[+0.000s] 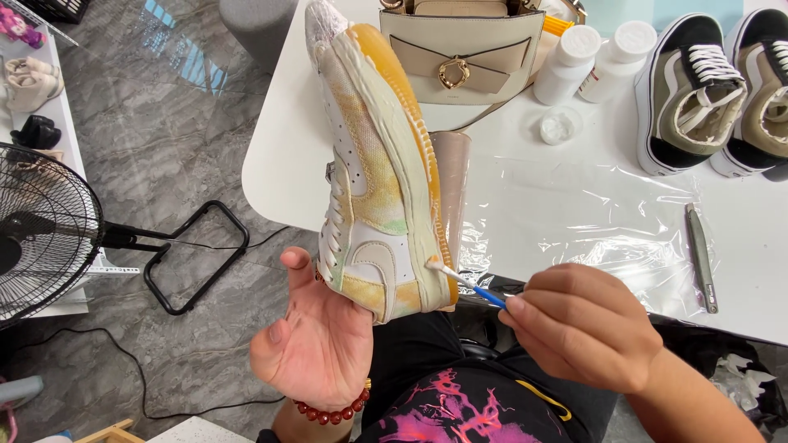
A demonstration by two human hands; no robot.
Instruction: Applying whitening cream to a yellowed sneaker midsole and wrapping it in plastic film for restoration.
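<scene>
The left hand (316, 349) supports a sneaker (379, 176) from below, palm up, fingers hidden under and behind the heel; the grip is closed on the shoe. The sneaker stands on its heel end in the palm, toe pointing away, sole edge turned to the right, over the lap and against the near edge of the white bench (533, 238).

The right hand (587, 328) pinches a cotton swab (464, 281) with a blue stem; the white tip touches the midsole near the heel.

Handling, as judged: the sneaker looks light and fairly stiff at the sole, softer in the upper. The midsole appears coated with a pale paste, so it is likely slippery and should not be gripped there; the heel and upper are the sounder holds. The swab is thin and bends readily.

On the bench: clear film (591, 213), a cream handbag (460, 53), two white bottles (591, 61), a small dish (560, 127), a grey tool (702, 258), and a pair of dark shoes (714, 90), cut off at the right edge. A fan (41, 234) stands on the floor at left, partly cut off.

Not determinable: the left fingertips, the far side of the sneaker, the dish's contents.
</scene>
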